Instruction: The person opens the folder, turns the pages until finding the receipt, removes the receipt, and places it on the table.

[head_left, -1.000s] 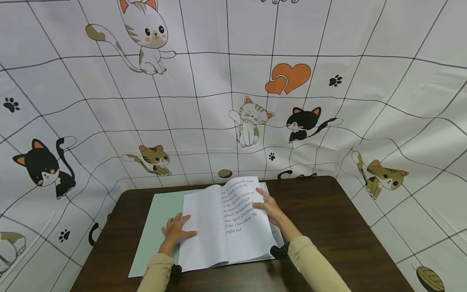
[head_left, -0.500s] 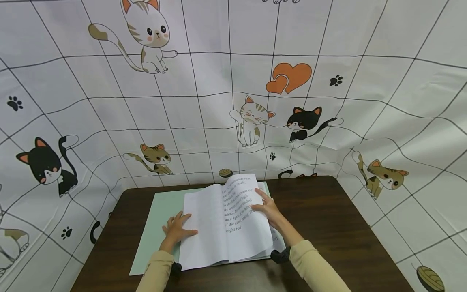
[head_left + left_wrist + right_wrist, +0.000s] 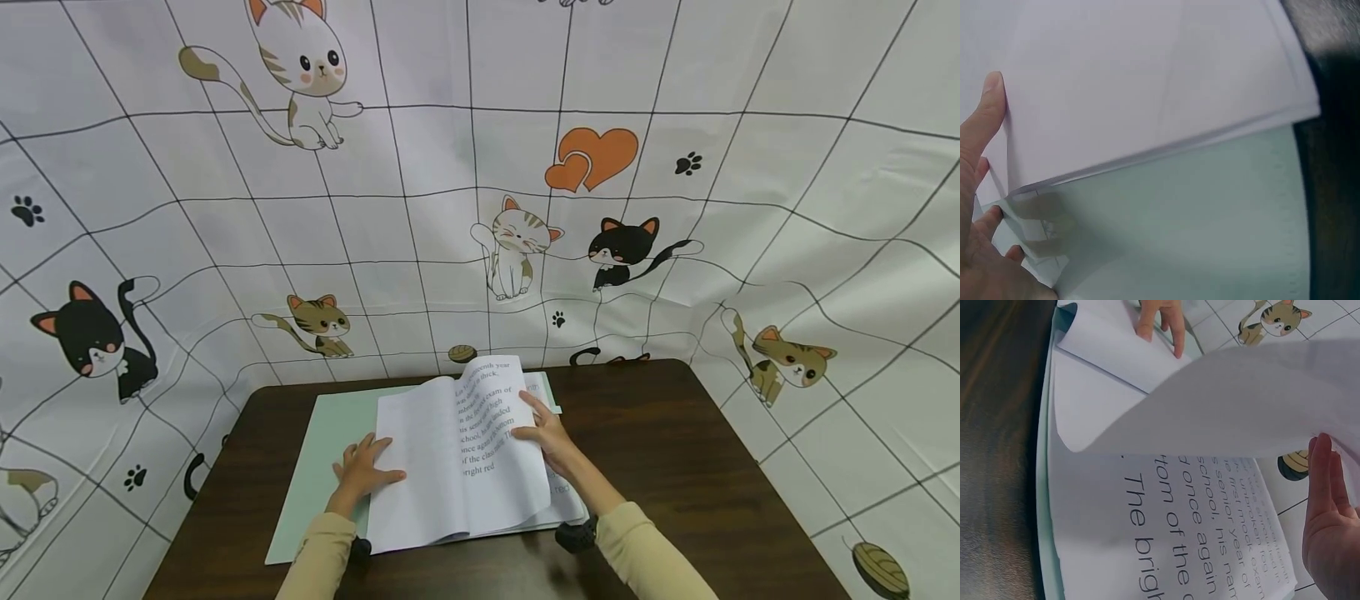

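An open booklet with white pages [image 3: 416, 508] and a pale green cover [image 3: 300, 500] lies on the table. My left hand [image 3: 362, 473] rests with spread fingers at the left edge; in the left wrist view its thumb touches the white paper and the other fingers lie by the green cover. My right hand [image 3: 551, 433] pinches the right edge of a printed page [image 3: 502, 492], which curves up off the stack. The right wrist view shows that raised page [image 3: 1229, 400] arching over another page of large print [image 3: 1097, 531].
The dark wooden table [image 3: 675, 467] extends on both sides of the booklet. Behind it hangs a white cloth [image 3: 420, 167] with grid lines and cartoon cats. Dark wrist-worn devices, such as the right one [image 3: 576, 536], sit close to the booklet's near edge.
My right hand has drawn the page's edge a little to the left, curling it more and uncovering more of the printed page beneath. The left hand has stayed in place.
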The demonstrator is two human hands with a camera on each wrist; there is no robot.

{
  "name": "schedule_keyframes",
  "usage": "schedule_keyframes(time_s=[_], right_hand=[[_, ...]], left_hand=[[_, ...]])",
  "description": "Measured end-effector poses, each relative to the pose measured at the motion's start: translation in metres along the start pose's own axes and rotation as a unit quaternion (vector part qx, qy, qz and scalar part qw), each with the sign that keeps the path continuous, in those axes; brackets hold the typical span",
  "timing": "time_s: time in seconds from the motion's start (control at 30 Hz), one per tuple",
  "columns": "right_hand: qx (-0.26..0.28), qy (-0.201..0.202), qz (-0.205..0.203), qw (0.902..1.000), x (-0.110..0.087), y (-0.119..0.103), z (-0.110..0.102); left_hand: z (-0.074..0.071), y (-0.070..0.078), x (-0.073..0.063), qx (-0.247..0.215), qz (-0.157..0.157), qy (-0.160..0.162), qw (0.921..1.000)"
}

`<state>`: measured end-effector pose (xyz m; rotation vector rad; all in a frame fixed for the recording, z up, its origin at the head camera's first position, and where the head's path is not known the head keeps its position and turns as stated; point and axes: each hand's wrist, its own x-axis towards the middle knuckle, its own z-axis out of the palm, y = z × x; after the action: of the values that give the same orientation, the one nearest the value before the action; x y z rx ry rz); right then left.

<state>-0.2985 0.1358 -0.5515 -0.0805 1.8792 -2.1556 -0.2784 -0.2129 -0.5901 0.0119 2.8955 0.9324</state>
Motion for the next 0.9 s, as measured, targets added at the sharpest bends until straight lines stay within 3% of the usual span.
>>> schedule_keyframes(time_s=[0.4,0.7,0.9], right_hand=[[0.004,-0.018,0.000,0.9998,-0.013,0.003,-0.002],[0.030,-0.048,-0.001,0.9984,-0.019,0.006,0.005],[0.031,-0.062,-0.005,0.9976,-0.022,0.007,0.009]], left_hand=[[-0.002,0.004,0.000,0.021,0.019,0.013,0.9995],[-0.004,0.033,0.006,0.010,0.050,0.029,0.9983],[0.001,0.061,0.014,-0.036,0.081,0.050,0.9948]])
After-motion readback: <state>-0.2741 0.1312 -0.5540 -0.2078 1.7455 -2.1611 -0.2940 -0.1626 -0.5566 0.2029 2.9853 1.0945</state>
